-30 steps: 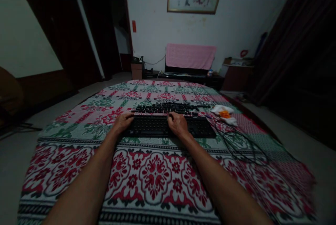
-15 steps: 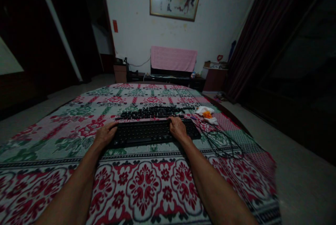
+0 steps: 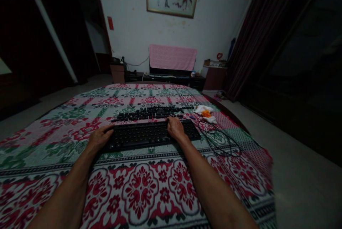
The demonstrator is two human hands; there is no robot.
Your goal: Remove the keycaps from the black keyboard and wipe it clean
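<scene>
A black keyboard (image 3: 141, 137) lies flat on the patterned bedspread in front of me, most of its keycaps off and a few still on along the near edge. My left hand (image 3: 100, 137) is closed around the keyboard's left end, thumb towards the far corner. Over the right part of the far edge, my right hand (image 3: 175, 127) has its fingers pinched together; a small dark spot shows at the fingertips, too dim to name. Behind the keyboard, many loose black keycaps (image 3: 149, 112) lie in a long spread.
To the right rest a white cloth (image 3: 201, 109) with an orange piece (image 3: 206, 113) on it and a looped black cable (image 3: 227, 143). The floral bedspread (image 3: 140, 186) covers the bed. Beyond stand a pink-draped television (image 3: 172, 57) and low cabinets.
The whole view has shifted slightly, so everything sits a little further left and higher. Both hands keep about the same places on the keyboard.
</scene>
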